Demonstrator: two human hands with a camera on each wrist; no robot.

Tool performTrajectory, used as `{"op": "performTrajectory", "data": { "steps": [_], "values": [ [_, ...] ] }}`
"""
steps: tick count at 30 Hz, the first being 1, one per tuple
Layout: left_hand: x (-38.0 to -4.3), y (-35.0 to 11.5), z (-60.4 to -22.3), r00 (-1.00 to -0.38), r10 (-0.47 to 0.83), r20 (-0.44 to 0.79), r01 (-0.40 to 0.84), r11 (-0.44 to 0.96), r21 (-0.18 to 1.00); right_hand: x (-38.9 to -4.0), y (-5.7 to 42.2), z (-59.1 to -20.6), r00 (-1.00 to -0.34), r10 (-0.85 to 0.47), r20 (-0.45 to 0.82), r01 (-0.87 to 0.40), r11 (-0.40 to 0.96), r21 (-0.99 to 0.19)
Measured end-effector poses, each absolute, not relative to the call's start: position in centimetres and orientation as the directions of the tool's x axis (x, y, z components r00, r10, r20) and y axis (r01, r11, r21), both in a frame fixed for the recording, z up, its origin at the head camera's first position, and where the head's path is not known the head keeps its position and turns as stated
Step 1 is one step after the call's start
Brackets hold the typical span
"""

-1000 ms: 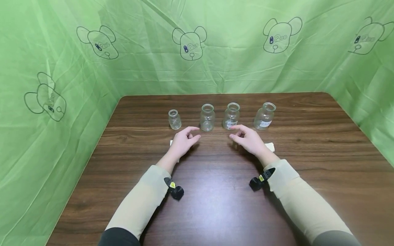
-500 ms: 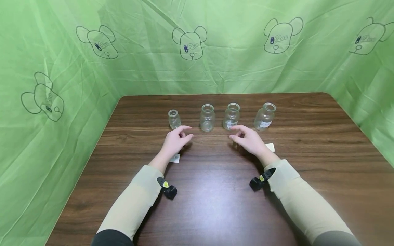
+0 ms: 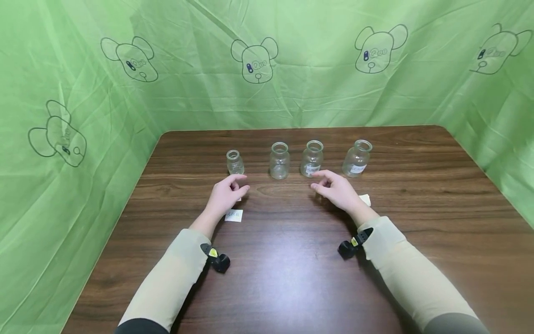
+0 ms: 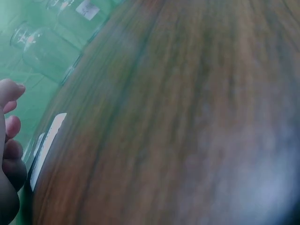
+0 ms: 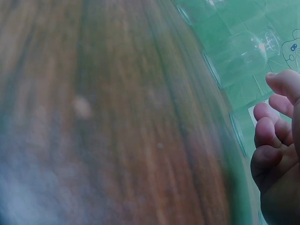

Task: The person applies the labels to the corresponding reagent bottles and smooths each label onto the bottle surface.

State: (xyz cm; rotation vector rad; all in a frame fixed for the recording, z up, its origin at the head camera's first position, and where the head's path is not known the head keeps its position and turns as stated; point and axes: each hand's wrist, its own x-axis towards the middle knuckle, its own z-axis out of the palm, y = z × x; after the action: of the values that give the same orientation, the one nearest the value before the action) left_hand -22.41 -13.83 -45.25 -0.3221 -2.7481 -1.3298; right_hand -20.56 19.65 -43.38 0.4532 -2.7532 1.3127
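My left hand [image 3: 222, 197] hovers with loosely bent fingers just in front of the small clear glass jar [image 3: 235, 163], whose base it overlaps. Nothing shows between its thumb and index finger. A white printed label [image 3: 235, 215] lies beside that wrist, and a sliver of another white piece peeks out under the fingers. My right hand [image 3: 337, 191], also loosely bent and holding nothing, has its index fingertip at the lower part of a labelled glass jar [image 3: 313, 155] in the head view. Behind its wrist, a white piece [image 3: 365, 200] is partly hidden.
An unlabelled glass jar [image 3: 279, 161] stands between the hands, farther back. Another labelled jar [image 3: 357, 157] is at the right end of the row. All the jars are lidless and upright on the brown wooden table [image 3: 275, 264]. Green cloth [image 3: 300, 97] surrounds the table's back and sides.
My left hand has moved left, away from the unlabelled middle jar to the small jar, uncovering the printed label beside its wrist. The right hand has stayed in place.
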Motion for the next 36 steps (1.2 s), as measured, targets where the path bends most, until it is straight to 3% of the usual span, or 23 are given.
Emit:
{"op": "performTrajectory", "data": {
  "steps": [9, 23, 36],
  "values": [
    [-22.2, -15.3, -44.7, -0.964, 0.156, 0.213, 0.264, 0.581, 0.77, -20.6, 19.6, -43.5, -0.951, -0.235, 0.2, -0.303, 0.59, -0.748],
    [-21.7, -17.7, -44.9, -0.979, 0.13, 0.156, 0.202, 0.687, 0.698, -20.5, 19.7, -43.2, -0.957, -0.234, 0.171, -0.28, 0.587, -0.76],
    [-22.2, -19.2, -45.2, -0.962, 0.262, 0.081, 0.256, 0.751, 0.609, -20.4, 19.9, -43.3, -0.96, -0.235, 0.153, -0.266, 0.595, -0.759]
  ]
}}
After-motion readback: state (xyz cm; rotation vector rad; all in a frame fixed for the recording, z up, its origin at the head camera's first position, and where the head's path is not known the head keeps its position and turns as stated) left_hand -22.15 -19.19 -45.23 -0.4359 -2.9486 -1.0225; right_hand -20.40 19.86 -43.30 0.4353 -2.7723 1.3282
